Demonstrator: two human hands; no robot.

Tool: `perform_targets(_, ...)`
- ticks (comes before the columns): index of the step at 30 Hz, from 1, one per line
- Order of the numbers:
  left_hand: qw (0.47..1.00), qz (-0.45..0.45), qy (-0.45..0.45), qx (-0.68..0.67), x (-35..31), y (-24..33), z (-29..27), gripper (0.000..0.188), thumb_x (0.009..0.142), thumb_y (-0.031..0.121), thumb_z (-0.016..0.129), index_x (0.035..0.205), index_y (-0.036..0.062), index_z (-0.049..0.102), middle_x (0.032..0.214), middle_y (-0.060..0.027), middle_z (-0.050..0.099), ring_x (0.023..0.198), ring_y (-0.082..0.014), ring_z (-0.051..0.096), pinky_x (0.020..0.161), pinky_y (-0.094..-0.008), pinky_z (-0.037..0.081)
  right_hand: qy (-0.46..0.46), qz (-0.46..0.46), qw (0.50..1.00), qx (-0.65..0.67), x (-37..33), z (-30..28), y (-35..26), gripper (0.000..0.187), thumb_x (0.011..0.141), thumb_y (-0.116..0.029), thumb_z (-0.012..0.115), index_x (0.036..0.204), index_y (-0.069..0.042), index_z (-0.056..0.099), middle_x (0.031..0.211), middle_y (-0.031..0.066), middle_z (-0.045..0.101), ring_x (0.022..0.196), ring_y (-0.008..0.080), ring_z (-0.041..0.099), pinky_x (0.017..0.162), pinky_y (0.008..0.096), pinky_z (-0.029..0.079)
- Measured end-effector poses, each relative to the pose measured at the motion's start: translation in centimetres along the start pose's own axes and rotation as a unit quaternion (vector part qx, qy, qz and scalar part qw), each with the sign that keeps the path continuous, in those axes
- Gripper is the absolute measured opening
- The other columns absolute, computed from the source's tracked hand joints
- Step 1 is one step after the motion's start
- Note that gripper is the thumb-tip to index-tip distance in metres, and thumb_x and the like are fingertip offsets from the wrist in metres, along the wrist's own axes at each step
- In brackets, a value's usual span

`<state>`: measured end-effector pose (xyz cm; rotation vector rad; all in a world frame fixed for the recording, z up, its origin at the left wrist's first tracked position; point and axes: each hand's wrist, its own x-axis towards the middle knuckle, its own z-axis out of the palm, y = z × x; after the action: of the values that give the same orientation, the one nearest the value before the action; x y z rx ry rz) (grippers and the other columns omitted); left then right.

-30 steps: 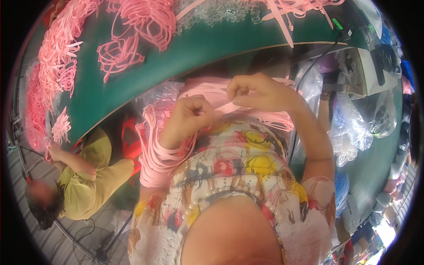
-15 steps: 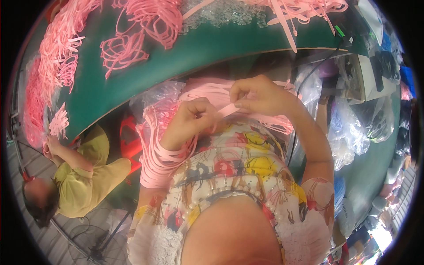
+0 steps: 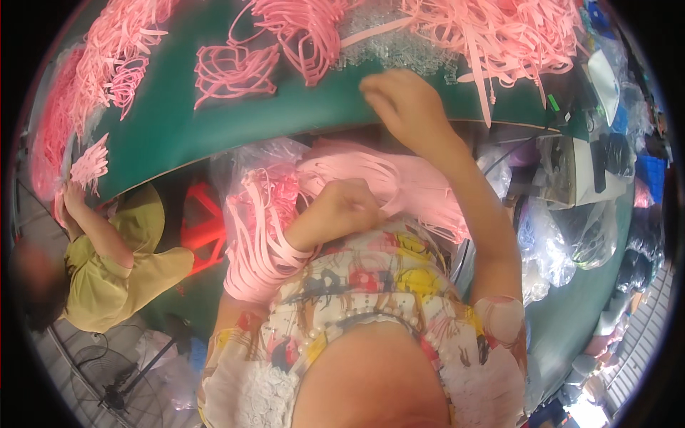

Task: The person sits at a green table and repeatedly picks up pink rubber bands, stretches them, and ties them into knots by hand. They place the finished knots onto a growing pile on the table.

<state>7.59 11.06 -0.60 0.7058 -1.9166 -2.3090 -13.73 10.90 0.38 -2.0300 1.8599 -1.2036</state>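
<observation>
Several pale pink straps hang looped around my left forearm. My left hand is closed in front of my body, and a pale pink strap seems pinched in its fingers, though they partly hide it. Under and behind it, a bundle of pale pink straps lies across my lap. My right hand is stretched over the front of the green table, its thumb apart from the fingers and nothing visible in it. Just beyond it lies a pile of small clear plastic pieces.
More pink straps lie heaped at the table's far right, with darker pink loops left of centre. At left a person in olive clothing handles pink straps. Nearby are a red stool, a fan and clear plastic bags.
My right hand has left the strap beside my left hand and moved up over the table toward the clear pieces. My left hand stays low, closed. The view has shifted slightly.
</observation>
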Motion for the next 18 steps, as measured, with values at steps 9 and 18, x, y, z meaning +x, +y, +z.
perform_targets(9,1.0,-0.018,0.006,-0.01,-0.2,0.4,0.0,0.01,0.075,0.009,0.071,0.073,0.0006,0.067,0.069,-0.0041,0.057,0.064,-0.0119,0.054,0.059,-0.0271,0.042,0.071,-0.11,0.969,-0.212,4.3,4.2,2.7,0.011,0.076,-0.012,0.063,0.086,-0.01,0.065,0.083,0.0047,0.06,0.081,0.0268,0.057,0.07,0.0401,0.044)
perform_targets(18,1.0,0.004,-0.007,-0.011,-0.3,-0.2,-0.3,0.012,0.076,0.01,0.071,0.071,-0.0006,0.066,0.069,-0.0039,0.055,0.062,-0.0112,0.053,0.057,-0.0263,0.042,0.069,-0.094,0.979,-0.164,2.7,2.3,1.9,0.01,0.074,-0.013,0.064,0.084,-0.011,0.065,0.082,0.0025,0.059,0.083,0.0236,0.056,0.07,0.0384,0.041)
